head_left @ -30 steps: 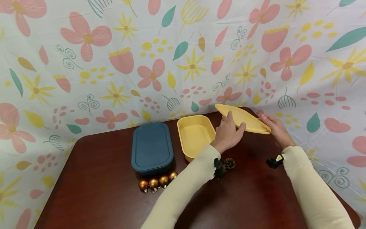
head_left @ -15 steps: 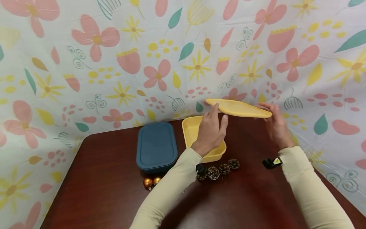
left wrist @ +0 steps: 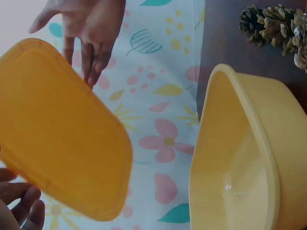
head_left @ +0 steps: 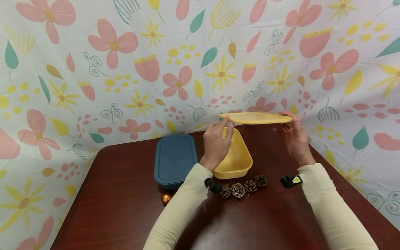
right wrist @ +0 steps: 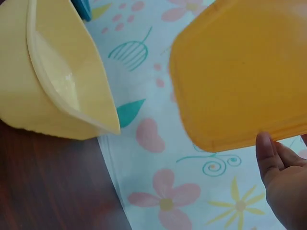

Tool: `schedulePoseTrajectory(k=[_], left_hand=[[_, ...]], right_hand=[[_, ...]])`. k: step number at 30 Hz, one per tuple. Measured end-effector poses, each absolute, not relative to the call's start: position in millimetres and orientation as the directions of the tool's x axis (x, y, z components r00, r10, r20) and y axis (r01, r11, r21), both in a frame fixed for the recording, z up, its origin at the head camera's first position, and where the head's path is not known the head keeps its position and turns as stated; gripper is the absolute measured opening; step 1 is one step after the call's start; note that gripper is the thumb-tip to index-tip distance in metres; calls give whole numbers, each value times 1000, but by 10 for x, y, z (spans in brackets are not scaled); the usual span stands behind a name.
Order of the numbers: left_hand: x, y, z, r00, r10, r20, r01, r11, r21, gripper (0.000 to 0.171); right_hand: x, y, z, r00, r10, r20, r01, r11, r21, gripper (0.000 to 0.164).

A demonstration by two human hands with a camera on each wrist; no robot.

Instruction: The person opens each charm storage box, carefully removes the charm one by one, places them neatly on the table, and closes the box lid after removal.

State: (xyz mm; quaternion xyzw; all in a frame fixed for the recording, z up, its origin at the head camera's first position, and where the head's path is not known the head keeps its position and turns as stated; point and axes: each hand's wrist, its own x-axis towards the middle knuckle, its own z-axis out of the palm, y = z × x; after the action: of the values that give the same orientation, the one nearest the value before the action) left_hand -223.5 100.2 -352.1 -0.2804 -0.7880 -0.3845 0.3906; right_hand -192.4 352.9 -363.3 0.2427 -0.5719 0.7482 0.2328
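A yellow lid (head_left: 257, 118) is held nearly level, with its thin edge toward the head camera, above and behind the yellow container (head_left: 234, 156). My left hand (head_left: 215, 144) pinches the lid's left end. At its right end my right hand (head_left: 297, 139) holds the edge; in the right wrist view a digit (right wrist: 266, 151) presses against the rim. The lid's underside (left wrist: 62, 129) fills much of the left wrist view, where some straight fingers of my right hand show beyond it. The container stands uncovered on the table, its left side partly hidden behind my left hand.
A blue lidded container (head_left: 175, 159) stands left of the yellow one. Several pine cones (head_left: 238, 190) lie in a row in front of it. One copper bauble (head_left: 166, 198) shows beside my left sleeve. Behind the table (head_left: 118, 194) hangs a floral cloth (head_left: 187, 52).
The lid has been raised and turned from slanted to nearly level. My left hand has moved left to the lid's left end. More pine cones show; most baubles are now behind my left sleeve.
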Motion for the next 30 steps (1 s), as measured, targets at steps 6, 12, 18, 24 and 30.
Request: schedulePoseTrajectory(k=[6, 12, 18, 24, 30], left_hand=[[-2290, 869, -3488, -495, 52, 867, 756, 517, 401, 27], [-2321, 750, -3450, -491, -27, 871, 771, 452, 449, 24], [-2348, 616, -3405, -569, -105, 816, 761, 311, 570, 23], [-2443, 524, -3413, -675, -112, 730, 661, 348, 665, 25], [-2567, 465, -3566, -793, -83, 604, 514, 443, 735, 24]], right_hand=[[-1972, 3393, -3627, -741, 89, 666, -669, -187, -720, 47], [-1936, 3248, -3633, -753, 126, 645, -656, -83, -750, 49], [-1966, 3143, -3656, -765, 104, 635, -538, 438, -720, 57], [-2049, 3093, -3773, -797, -35, 603, -488, 627, -608, 69], [-2144, 3151, -3854, -850, -95, 519, -447, 652, -613, 66]])
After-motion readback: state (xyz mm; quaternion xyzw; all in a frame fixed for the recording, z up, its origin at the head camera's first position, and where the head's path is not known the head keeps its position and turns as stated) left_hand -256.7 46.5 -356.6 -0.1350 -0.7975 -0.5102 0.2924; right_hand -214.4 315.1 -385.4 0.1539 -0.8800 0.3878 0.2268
